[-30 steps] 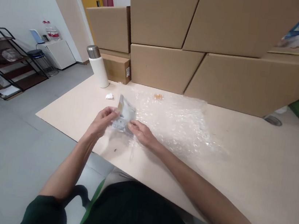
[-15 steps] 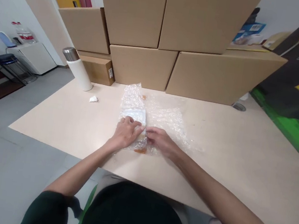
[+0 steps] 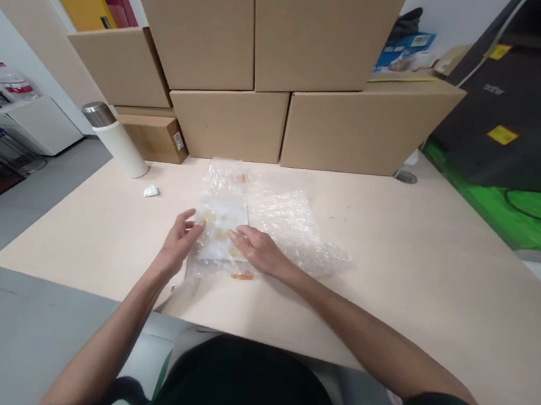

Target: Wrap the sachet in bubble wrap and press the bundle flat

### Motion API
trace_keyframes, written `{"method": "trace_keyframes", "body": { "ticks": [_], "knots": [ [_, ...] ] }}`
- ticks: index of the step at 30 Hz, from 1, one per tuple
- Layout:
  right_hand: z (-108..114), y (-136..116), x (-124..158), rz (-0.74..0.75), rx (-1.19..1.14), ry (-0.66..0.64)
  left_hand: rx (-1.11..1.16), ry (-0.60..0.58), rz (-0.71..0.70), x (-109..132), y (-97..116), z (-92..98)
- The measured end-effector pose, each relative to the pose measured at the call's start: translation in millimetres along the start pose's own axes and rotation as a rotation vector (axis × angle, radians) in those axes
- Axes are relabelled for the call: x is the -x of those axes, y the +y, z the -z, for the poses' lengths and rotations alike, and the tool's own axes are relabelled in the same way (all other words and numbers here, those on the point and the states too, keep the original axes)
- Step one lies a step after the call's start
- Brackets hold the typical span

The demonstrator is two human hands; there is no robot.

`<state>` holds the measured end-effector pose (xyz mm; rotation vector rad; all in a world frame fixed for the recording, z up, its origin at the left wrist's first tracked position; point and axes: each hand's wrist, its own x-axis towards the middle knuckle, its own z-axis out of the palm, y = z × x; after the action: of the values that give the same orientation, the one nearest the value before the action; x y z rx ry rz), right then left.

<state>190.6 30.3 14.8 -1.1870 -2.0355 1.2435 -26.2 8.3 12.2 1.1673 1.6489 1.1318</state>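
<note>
A flat white rectangular item with pale yellow patches (image 3: 222,213) lies on clear bubble wrap (image 3: 286,214) on the table. My left hand (image 3: 179,241) is at the item's left edge, its thumb and fingers apart around the edge of the wrap. My right hand (image 3: 260,249) rests on the item's right side with fingers stretched out toward its middle. Orange tape (image 3: 242,276) shows at the near edge of the wrap, and a smaller orange bit sits at its far edge. Much of the wrap spreads out to the right, crumpled.
Large cardboard boxes (image 3: 226,123) are stacked along the table's back edge. A white bottle with a steel cap (image 3: 121,146) stands at the back left, with a small crumpled white scrap (image 3: 151,191) near it. The wooden table (image 3: 414,281) ends close to my body.
My left hand has moved off the item's top to its left edge. My right hand has shifted left onto the item, and more of its patched surface shows. The view has turned right.
</note>
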Motion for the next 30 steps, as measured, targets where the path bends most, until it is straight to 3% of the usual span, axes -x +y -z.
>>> {"method": "trace_keyframes", "body": {
  "ticks": [3, 5, 10, 13, 16, 18, 20, 26, 30],
  "knots": [
    [10, 0, 8, -0.094, -0.210, 0.005, 0.102, 0.017, -0.160, 10, 17, -15.7],
    [16, 4, 14, -0.108, -0.376, 0.009, 0.112, -0.041, -0.262, 17, 31, -35.7],
    [36, 26, 35, -0.172, -0.723, 0.058, -0.180, -0.244, -0.565, 19, 44, -90.9],
    [58, 45, 52, -0.208, -0.612, 0.163, -0.452, -0.331, -0.680, 16, 38, -117.9],
    [80, 63, 60, -0.166, -0.310, 0.362, -0.720, -0.437, -0.633, 16, 29, -137.2],
    [90, 72, 55, -0.160, -0.164, 0.533, -0.836, -0.450, -0.643, 17, 25, -144.8],
    [95, 77, 44, -0.195, -0.151, 0.598, -0.888, -0.427, -0.680, 18, 21, -148.4],
    [86, 68, -4, -0.259, -0.479, 0.532, -0.894, -0.397, -0.705, 18, 18, -146.9],
    [80, 56, -16, -0.260, -0.654, 0.458, -0.830, -0.382, -0.708, 20, 16, -141.9]
  ]
}}
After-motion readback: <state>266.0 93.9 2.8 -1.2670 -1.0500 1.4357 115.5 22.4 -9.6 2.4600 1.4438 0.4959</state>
